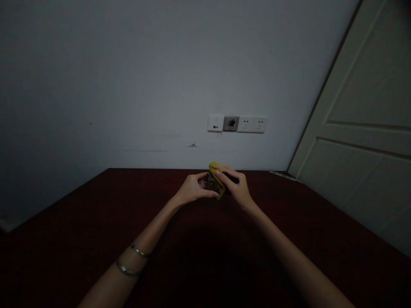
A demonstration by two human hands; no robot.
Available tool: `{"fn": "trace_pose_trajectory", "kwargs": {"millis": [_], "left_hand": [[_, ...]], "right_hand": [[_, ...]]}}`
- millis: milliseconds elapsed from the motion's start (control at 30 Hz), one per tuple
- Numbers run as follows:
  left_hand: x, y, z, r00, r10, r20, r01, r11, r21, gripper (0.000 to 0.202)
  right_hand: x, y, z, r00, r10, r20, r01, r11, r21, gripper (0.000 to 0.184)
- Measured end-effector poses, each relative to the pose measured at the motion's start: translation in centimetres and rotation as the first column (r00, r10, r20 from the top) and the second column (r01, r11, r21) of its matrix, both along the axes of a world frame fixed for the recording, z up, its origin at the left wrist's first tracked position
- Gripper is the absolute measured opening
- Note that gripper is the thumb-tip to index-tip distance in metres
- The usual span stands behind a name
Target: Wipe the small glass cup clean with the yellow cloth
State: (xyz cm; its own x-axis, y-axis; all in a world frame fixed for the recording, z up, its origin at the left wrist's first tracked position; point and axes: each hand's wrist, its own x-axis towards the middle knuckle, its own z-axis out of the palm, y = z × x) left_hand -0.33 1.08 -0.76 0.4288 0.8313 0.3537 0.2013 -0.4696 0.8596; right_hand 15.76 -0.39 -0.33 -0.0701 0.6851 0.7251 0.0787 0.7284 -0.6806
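My left hand [190, 189] is closed around the left side of a small dark shiny object [210, 183], its thumb and fingers spread along the top and bottom edges. The room is too dim to make out what kind of object it is. In my right hand [240, 188] is a yellow cloth [221, 191], pressed by the fingers against the object's right side. Both hands meet above the far part of a dark red tabletop [160, 239]. The fingers hide part of the object and of the cloth.
Behind the table rises a pale wall [144, 77] with scuff marks and a row of sockets [252, 124]. A light panelled door [362, 171] stands along the right side. Near the far right corner lies a thin pale strip [284, 176].
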Motion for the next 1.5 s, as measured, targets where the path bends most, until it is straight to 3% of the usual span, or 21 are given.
{"fn": "trace_pose_trajectory", "kwargs": {"millis": [167,267,367,467,600,800,933,1067,1300,1500], "left_hand": [[-0.5,1.1,-1.1,0.994,-0.095,0.057,0.102,0.987,-0.123,0.063],[-0.9,1.9,-1.8,0.98,-0.156,0.121,0.178,0.963,-0.201,0.063],[-1.1,2.3,-2.1,0.966,-0.173,0.194,0.214,0.952,-0.218,0.062],[-1.3,2.5,-2.1,0.967,-0.16,0.199,0.204,0.953,-0.226,0.061],[-1.3,2.5,-2.1,0.981,-0.136,0.14,0.168,0.953,-0.252,0.058],[-1.1,2.5,-1.9,0.988,-0.15,0.046,0.157,0.951,-0.265,0.058],[-1.4,2.7,-2.1,0.978,-0.205,0.043,0.208,0.932,-0.297,0.071],[-1.5,2.9,-2.7,0.983,-0.181,0.013,0.178,0.948,-0.264,0.095],[-1.1,2.6,-2.7,0.987,-0.007,-0.159,0.001,0.999,-0.039,0.076],[-0.9,2.7,-2.9,0.992,0.019,-0.122,-0.014,0.999,0.041,0.071]], "right_hand": [[0.0,0.5,0.2,0.995,0.035,-0.094,-0.055,0.976,-0.211,0.023],[0.4,0.6,0.2,0.996,0.055,-0.066,-0.069,0.968,-0.243,0.025],[1.0,0.3,0.2,0.991,0.116,0.072,-0.106,0.985,-0.134,0.032],[1.4,-0.2,0.3,0.935,0.162,0.315,-0.179,0.984,0.026,0.055],[1.0,-0.3,-0.1,0.893,0.077,0.444,-0.157,0.977,0.146,0.074],[0.8,0.9,-1.7,0.953,0.073,0.295,-0.113,0.986,0.121,0.07],[1.2,1.6,-2.0,0.977,0.148,0.156,-0.142,0.989,-0.049,0.073],[1.2,1.9,-2.0,0.982,0.187,-0.019,-0.186,0.953,-0.241,0.079],[0.6,1.7,-2.2,0.948,0.224,-0.228,-0.304,0.85,-0.431,0.076],[0.7,1.9,-2.4,0.962,0.228,-0.153,-0.27,0.88,-0.391,0.068]]}}
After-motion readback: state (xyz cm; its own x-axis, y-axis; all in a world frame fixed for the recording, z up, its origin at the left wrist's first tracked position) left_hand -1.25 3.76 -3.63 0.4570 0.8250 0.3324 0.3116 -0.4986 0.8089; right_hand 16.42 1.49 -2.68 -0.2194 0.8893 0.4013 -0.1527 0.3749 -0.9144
